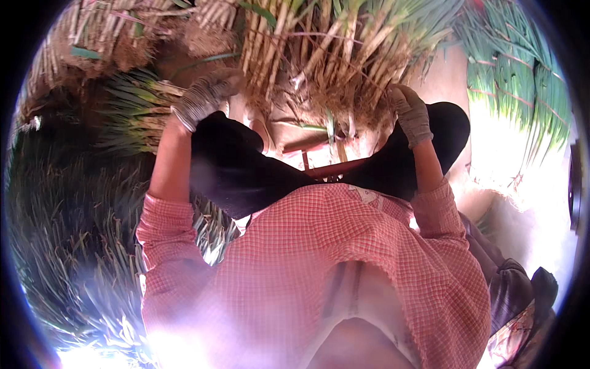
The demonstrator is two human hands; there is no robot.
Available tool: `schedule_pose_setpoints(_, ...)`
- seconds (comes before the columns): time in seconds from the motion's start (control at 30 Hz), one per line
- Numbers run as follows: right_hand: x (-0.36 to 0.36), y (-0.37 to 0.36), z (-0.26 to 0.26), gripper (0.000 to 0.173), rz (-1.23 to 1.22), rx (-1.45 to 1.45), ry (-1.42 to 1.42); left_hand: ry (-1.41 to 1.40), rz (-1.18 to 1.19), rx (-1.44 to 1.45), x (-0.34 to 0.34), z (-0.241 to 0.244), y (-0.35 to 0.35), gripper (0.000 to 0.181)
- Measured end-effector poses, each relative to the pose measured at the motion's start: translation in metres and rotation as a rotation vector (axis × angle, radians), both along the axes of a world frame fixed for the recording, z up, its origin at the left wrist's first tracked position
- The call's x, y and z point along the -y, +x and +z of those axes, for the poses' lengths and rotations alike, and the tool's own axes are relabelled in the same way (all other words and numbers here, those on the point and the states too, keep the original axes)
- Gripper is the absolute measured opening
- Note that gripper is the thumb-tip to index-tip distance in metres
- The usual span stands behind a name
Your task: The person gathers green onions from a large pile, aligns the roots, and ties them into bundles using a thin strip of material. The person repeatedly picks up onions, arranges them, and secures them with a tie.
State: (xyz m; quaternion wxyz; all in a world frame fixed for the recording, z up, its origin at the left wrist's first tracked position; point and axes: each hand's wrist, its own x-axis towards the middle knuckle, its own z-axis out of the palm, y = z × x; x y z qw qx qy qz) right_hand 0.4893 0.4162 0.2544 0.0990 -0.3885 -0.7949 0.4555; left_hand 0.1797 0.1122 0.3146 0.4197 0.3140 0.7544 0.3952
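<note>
A heap of allium stalks [341, 60], like green garlic or leeks, lies before me with its tangled, soil-brown roots towards me. My left hand [207, 94], in a ribbed, soiled knit glove, is curled left of the heap, beside a smaller leafy bundle [143, 108]. Blur hides whether its fingers hold anything. At the heap's right edge, my right hand [409, 110] wears a similar glove and touches or lies close to the roots. Its fingertips are partly hidden, so I cannot tell whether it grips a stalk. A thin reddish tie [325, 34] crosses the stalks.
More rooted stalks [110, 32] are piled at upper left. Tied bundles of green leaves [516, 87] stand at right. Dense leaves [69, 207] cover the left side. A red bar [334, 169] shows between my knees. Dark clothing [507, 286], perhaps another person's, is at lower right.
</note>
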Motion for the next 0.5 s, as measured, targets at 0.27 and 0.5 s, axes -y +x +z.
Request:
schedule_pose_setpoints(0.27, 0.022, -0.037, -0.048, 0.029, 0.458, 0.472, 0.211, -0.27, -0.139, -0.07, -0.059, -0.074, 0.074, 0.043)
schedule_pose_setpoints(0.5, 0.044, -0.01, -0.175, 0.042, 1.137, 1.335, -0.244, -0.634, -1.095, 0.141, -0.061, -0.273, 0.113, 0.037)
